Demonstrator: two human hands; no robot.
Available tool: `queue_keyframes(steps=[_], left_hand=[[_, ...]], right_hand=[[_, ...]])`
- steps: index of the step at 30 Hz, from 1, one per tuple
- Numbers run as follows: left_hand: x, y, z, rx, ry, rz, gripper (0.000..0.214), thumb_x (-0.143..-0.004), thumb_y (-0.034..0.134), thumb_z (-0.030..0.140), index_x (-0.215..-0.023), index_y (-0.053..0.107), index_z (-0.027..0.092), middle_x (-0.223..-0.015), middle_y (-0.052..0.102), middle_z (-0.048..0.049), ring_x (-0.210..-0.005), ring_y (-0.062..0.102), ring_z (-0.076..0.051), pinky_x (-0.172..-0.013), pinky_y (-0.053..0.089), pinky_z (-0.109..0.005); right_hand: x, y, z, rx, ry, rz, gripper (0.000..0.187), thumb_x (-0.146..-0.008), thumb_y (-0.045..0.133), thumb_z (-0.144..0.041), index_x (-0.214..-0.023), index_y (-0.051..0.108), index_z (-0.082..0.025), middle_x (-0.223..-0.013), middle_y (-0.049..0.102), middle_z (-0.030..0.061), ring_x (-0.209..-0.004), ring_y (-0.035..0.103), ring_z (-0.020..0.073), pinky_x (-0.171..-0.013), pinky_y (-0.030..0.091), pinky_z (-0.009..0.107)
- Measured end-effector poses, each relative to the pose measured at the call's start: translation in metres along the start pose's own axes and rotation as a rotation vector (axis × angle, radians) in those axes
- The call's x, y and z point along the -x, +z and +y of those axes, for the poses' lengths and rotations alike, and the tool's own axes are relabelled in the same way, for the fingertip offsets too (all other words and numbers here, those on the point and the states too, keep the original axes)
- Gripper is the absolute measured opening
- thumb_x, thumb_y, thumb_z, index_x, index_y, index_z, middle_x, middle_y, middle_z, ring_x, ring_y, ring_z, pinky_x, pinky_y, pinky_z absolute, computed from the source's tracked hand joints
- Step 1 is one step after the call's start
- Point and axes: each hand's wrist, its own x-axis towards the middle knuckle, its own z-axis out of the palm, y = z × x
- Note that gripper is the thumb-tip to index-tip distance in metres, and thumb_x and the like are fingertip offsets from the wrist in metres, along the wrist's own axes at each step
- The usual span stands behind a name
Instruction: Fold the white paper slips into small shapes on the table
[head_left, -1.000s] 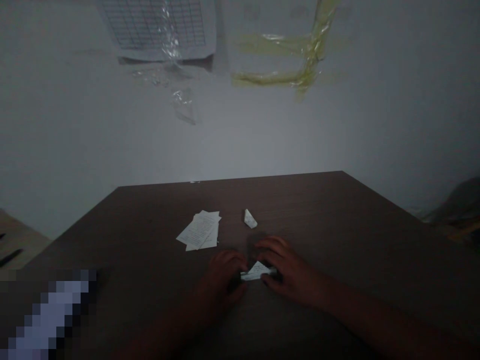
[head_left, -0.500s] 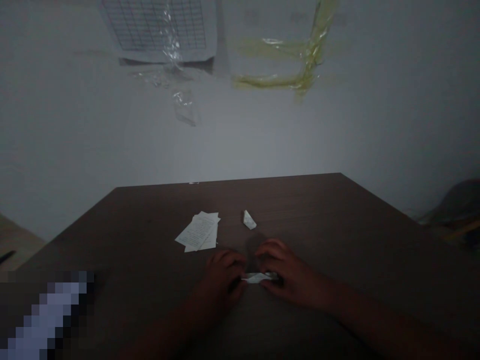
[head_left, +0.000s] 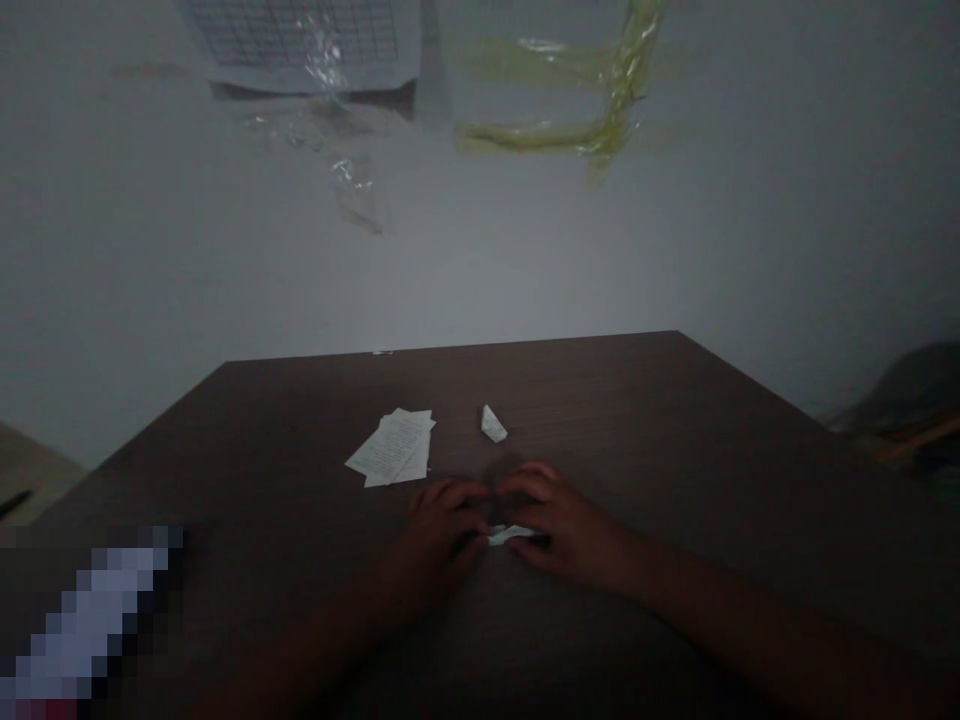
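A small folded piece of white paper (head_left: 508,535) lies on the dark wooden table (head_left: 675,450), pinched between both my hands. My left hand (head_left: 439,530) presses its left end with curled fingers. My right hand (head_left: 559,520) covers its right end, fingers bent over it. Only a thin strip of the paper shows between the hands. Farther back lie a few overlapping printed paper slips (head_left: 394,448) and a small folded paper shape (head_left: 493,424).
A pale wall rises behind the table, with a gridded sheet (head_left: 292,30), clear plastic and yellowish tape (head_left: 592,130) stuck on it. A blurred-out patch (head_left: 90,620) covers the table's near left corner. Dim shapes (head_left: 907,410) sit at the far right.
The folded paper between my hands has been flattened from a raised triangle to a thin strip. My hands have drawn closer together. The view has tilted slightly.
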Motion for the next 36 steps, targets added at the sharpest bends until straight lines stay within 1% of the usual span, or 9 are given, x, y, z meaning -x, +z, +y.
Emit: queue_keyframes(steps=[4, 7, 14, 18, 21, 23, 27, 31, 36], left_hand=[[-0.002, 0.001, -0.004, 0.023, -0.005, -0.009, 0.022, -0.100, 0.074, 0.008, -0.104, 0.084, 0.027, -0.153, 0.077, -0.0067, -0.149, 0.065, -0.034, -0.127, 0.051, -0.055], [-0.004, 0.003, -0.008, 0.029, -0.029, 0.011, 0.021, -0.098, 0.075, 0.007, -0.104, 0.083, 0.026, -0.152, 0.077, -0.0068, -0.146, 0.068, -0.033, -0.126, 0.053, -0.054], [-0.002, 0.008, -0.010, 0.015, -0.038, 0.106, 0.020, -0.094, 0.078, 0.008, -0.101, 0.078, 0.027, -0.147, 0.079, -0.0063, -0.142, 0.071, -0.032, -0.122, 0.060, -0.051], [-0.001, 0.009, -0.006, -0.026, 0.015, 0.151, 0.021, -0.096, 0.073, 0.004, -0.101, 0.078, 0.023, -0.144, 0.080, -0.0090, -0.139, 0.072, -0.032, -0.121, 0.060, -0.048], [-0.001, 0.010, -0.003, -0.056, 0.079, 0.153, 0.022, -0.099, 0.070, 0.004, -0.102, 0.079, 0.024, -0.142, 0.081, -0.0089, -0.138, 0.072, -0.032, -0.122, 0.060, -0.049], [0.000, 0.012, -0.003, -0.085, 0.126, 0.161, 0.024, -0.098, 0.069, 0.003, -0.105, 0.080, 0.024, -0.142, 0.081, -0.0091, -0.140, 0.070, -0.033, -0.122, 0.060, -0.051], [0.002, 0.015, -0.006, -0.096, 0.185, 0.166, 0.026, -0.094, 0.076, 0.006, -0.111, 0.080, 0.025, -0.145, 0.078, -0.0096, -0.142, 0.066, -0.035, -0.122, 0.058, -0.056], [0.000, 0.018, -0.011, -0.085, 0.140, 0.132, 0.021, -0.094, 0.085, 0.009, -0.105, 0.081, 0.026, -0.142, 0.080, -0.0080, -0.141, 0.067, -0.037, -0.120, 0.058, -0.059], [-0.003, 0.022, -0.014, -0.059, 0.095, 0.116, 0.023, -0.095, 0.084, 0.003, -0.101, 0.084, 0.026, -0.141, 0.084, -0.0058, -0.140, 0.069, -0.035, -0.121, 0.057, -0.056]], right_hand=[[-0.001, 0.000, -0.001, -0.018, 0.001, -0.002, 0.009, -0.102, 0.082, -0.019, -0.110, 0.085, -0.023, -0.139, 0.076, 0.0129, -0.138, 0.065, 0.0342, -0.120, 0.055, 0.057], [-0.002, -0.002, -0.001, -0.020, 0.021, -0.033, 0.010, -0.102, 0.082, -0.020, -0.110, 0.086, -0.024, -0.140, 0.076, 0.0123, -0.140, 0.065, 0.0345, -0.120, 0.054, 0.059], [-0.002, 0.000, -0.003, -0.039, 0.148, -0.068, 0.015, -0.100, 0.086, -0.020, -0.114, 0.085, -0.024, -0.143, 0.075, 0.0123, -0.141, 0.064, 0.0352, -0.121, 0.053, 0.060], [0.000, 0.001, -0.001, -0.039, 0.162, -0.063, 0.017, -0.099, 0.087, -0.020, -0.115, 0.085, -0.026, -0.146, 0.074, 0.0113, -0.142, 0.063, 0.0356, -0.122, 0.052, 0.061], [0.001, 0.002, -0.001, -0.064, 0.167, -0.055, 0.019, -0.098, 0.087, -0.018, -0.115, 0.086, -0.027, -0.146, 0.073, 0.0108, -0.143, 0.062, 0.0350, -0.122, 0.052, 0.059], [0.001, 0.002, -0.002, -0.079, 0.173, -0.051, 0.018, -0.098, 0.086, -0.017, -0.113, 0.086, -0.026, -0.149, 0.072, 0.0115, -0.145, 0.061, 0.0353, -0.122, 0.051, 0.059], [0.000, 0.003, -0.004, -0.096, 0.183, -0.034, 0.019, -0.098, 0.086, -0.016, -0.113, 0.086, -0.026, -0.148, 0.071, 0.0118, -0.144, 0.061, 0.0355, -0.122, 0.051, 0.060], [-0.001, 0.004, -0.004, -0.104, 0.181, -0.031, 0.020, -0.098, 0.086, -0.017, -0.116, 0.086, -0.026, -0.147, 0.071, 0.0115, -0.145, 0.062, 0.0355, -0.123, 0.050, 0.059], [-0.001, 0.006, -0.002, -0.078, 0.180, -0.042, 0.020, -0.099, 0.086, -0.020, -0.118, 0.087, -0.027, -0.149, 0.071, 0.0118, -0.144, 0.062, 0.0359, -0.123, 0.050, 0.059]])
